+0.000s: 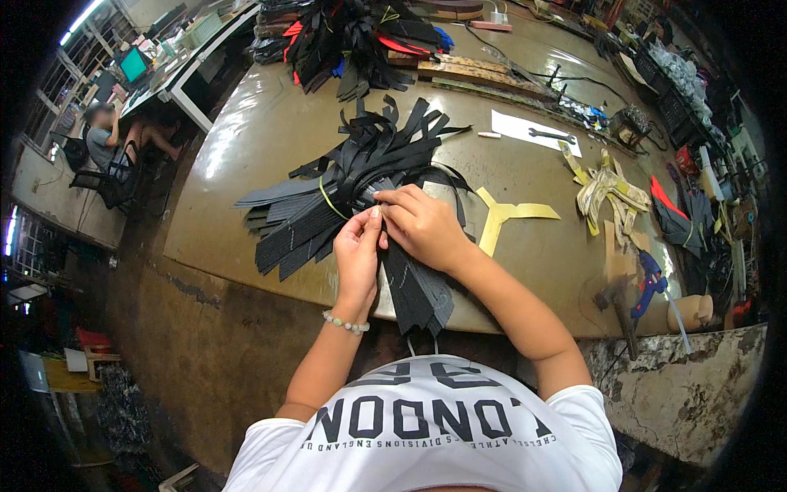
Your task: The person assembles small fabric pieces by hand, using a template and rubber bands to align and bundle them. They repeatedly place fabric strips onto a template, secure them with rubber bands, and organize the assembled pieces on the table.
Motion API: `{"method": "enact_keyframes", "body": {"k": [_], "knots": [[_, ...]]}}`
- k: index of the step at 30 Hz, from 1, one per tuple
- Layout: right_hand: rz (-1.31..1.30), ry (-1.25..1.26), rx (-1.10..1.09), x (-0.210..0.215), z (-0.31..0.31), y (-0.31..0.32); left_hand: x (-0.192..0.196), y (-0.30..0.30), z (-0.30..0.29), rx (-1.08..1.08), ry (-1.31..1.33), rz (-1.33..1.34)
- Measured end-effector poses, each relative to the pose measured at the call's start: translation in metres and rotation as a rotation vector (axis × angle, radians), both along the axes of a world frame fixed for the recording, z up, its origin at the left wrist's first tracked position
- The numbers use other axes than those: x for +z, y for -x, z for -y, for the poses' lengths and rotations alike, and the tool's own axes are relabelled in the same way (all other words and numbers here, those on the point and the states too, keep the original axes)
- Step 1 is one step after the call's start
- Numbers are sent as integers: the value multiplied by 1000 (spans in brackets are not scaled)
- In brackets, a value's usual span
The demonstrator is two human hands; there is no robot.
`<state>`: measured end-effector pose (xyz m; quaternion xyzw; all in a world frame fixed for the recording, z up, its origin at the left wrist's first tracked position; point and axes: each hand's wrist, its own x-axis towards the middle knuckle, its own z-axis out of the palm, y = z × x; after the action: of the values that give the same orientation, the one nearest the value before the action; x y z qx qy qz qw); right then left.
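Workbench (pixel 246 164): I see left hand (pixel 358 250) & right hand (pixel 422 225) both pinching black strap bundle (pixel 344 193); yellow Y-piece (pixel 502 217) just right.

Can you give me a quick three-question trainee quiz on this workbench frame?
1. True or false: both hands, left hand and right hand, meet on the bundle of flat black strap-shaped cut pieces.
2. What thin item wraps around that bundle? A) a yellow-green band B) a red ribbon C) a metal chain
3. Which flat thing lies on the brown worktable just to the person's right of the hands?

Key
1. True: the fingertips of both hands touch the bundle near its middle.
2. A.
3. The yellow Y-shaped flat cut piece, lying apart from the bundle.
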<state>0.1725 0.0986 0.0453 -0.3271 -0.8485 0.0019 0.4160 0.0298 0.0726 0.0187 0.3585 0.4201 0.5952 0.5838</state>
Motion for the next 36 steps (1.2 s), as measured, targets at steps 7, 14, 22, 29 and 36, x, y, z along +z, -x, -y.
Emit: {"method": "enact_keyframes", "body": {"k": [7,14,22,29,36], "knots": [[23,-21,-146,6,7,6,-1,-5,6,56,-57,-41],[144,34,-335,14,10,0,-3,14,0,191,-226,-546],[-55,295,-125,14,4,-14,-6,19,-2,159,-322,-622],[-42,226,-63,13,1,-11,-5,25,0,165,-321,-768],[174,322,-248,14,9,-11,-6,24,-3,206,-330,-652]]}}
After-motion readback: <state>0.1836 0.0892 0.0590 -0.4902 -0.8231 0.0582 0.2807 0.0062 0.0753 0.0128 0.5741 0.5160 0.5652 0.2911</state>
